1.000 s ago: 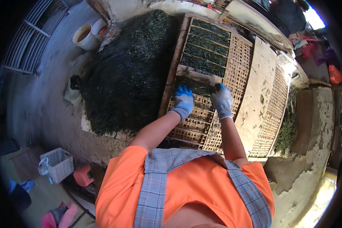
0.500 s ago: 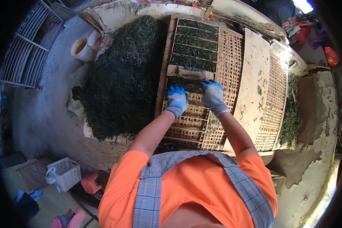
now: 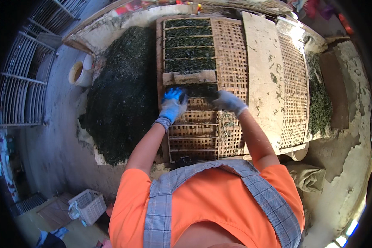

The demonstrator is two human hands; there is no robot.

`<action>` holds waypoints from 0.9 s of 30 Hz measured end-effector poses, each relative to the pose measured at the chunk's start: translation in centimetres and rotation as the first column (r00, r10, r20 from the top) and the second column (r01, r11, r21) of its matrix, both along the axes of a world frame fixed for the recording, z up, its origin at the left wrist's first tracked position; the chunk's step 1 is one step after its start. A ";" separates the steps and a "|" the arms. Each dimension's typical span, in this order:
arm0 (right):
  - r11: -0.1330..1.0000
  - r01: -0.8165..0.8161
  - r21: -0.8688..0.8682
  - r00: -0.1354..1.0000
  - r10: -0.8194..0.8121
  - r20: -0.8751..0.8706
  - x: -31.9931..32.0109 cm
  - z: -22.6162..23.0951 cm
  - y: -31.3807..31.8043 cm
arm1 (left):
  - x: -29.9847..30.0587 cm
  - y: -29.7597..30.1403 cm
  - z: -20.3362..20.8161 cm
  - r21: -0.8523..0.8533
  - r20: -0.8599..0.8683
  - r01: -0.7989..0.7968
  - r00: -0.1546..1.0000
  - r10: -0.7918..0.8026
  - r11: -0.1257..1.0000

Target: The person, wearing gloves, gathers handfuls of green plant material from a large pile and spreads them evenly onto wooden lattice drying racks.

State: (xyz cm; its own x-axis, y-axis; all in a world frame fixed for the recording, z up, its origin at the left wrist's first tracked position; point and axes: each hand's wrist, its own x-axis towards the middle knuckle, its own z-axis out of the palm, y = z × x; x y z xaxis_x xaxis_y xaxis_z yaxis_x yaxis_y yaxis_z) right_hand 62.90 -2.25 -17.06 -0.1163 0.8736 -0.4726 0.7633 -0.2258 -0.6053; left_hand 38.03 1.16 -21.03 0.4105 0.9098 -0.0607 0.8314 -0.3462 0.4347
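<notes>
Both my hands wear grey knit gloves with blue-coated fingers. My left hand point(image 3: 173, 104) is over the left end of one compartment of a slatted wooden frame point(image 3: 193, 124), its fingers extended and slightly apart. At that compartment's right end is my right hand point(image 3: 230, 102), smeared by motion, its fingers unclear. Between them lies a band of dark green shredded plant matter point(image 3: 196, 89). Just beyond is a pale wooden bar point(image 3: 189, 77) across the frame. Farther compartments hold more green shreds point(image 3: 189, 53); the nearer ones show woven lattice underneath.
A large heap of dark green shreds point(image 3: 120, 91) lies left of the frame. To the right are a lattice panel point(image 3: 231, 58), a pale board point(image 3: 262, 78) and another lattice point(image 3: 292, 87). A bucket point(image 3: 80, 75) stands far left; a white crate point(image 3: 89, 205) sits near left.
My hands have moved apart, the left one leftward and the right one slightly outward and blurred. The whole view has shifted and turned a little.
</notes>
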 end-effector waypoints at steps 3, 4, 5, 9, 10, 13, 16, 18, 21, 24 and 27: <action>0.921 0.103 0.375 0.931 0.043 -0.363 0.0 -4.8 1.0 | 3.5 2.0 4.0 0.384 0.337 -0.114 0.941 -0.024 0.916; 0.886 0.282 0.369 0.860 -0.063 -0.506 -0.1 -4.7 1.2 | 4.0 3.6 4.5 0.513 0.339 -0.090 0.935 -0.105 0.853; 0.825 0.445 0.347 0.755 -0.137 -0.641 -0.8 -3.6 1.3 | 4.0 4.6 4.5 0.490 0.163 0.020 0.980 -0.114 0.871; 0.703 0.685 -0.190 0.240 -0.464 -0.852 1.7 0.3 -3.1 | 4.5 7.5 5.6 0.159 -0.445 0.268 0.879 -0.174 0.950; 0.678 0.698 -0.232 0.185 -0.483 -0.856 3.2 0.3 -4.7 | 4.6 7.9 5.8 0.137 -0.516 0.276 0.839 -0.170 0.951; 0.458 0.872 -0.173 0.173 -0.618 -0.767 6.6 -1.6 -10.0 | 4.8 4.8 6.3 0.182 -0.470 0.254 0.871 -0.143 0.950; 0.400 0.890 -0.220 0.073 -0.600 -0.796 6.5 -4.7 -11.6 | 2.8 2.9 0.8 0.140 -0.517 0.280 0.839 -0.171 0.950; 0.405 0.880 -0.248 0.040 -0.583 -0.812 4.5 -5.0 -10.6 | 4.1 2.5 1.6 0.188 -0.401 0.243 0.903 -0.152 0.951; 0.550 0.831 -0.086 0.296 -0.568 -0.768 -0.1 -4.1 -8.1 | 4.7 2.3 3.1 0.055 -0.383 0.212 0.907 -0.175 0.976; 0.749 0.663 -0.012 0.462 -0.422 -0.780 -6.8 1.0 -6.4 | 3.5 1.9 0.9 0.227 -0.130 0.062 0.991 -0.033 0.972; 0.866 0.420 0.272 0.749 -0.161 -0.642 -12.0 3.6 -5.1 | -0.7 1.4 1.7 0.049 0.509 0.033 0.859 -0.054 0.998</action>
State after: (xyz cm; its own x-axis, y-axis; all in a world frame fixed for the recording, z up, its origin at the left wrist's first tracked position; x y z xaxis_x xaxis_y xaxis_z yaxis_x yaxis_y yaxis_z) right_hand 50.94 -7.34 -13.41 0.0373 0.9990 -0.0262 0.1671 -0.0321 -0.9854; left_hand 37.32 2.55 -19.29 0.4138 0.8877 0.2017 0.4804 -0.4012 0.7799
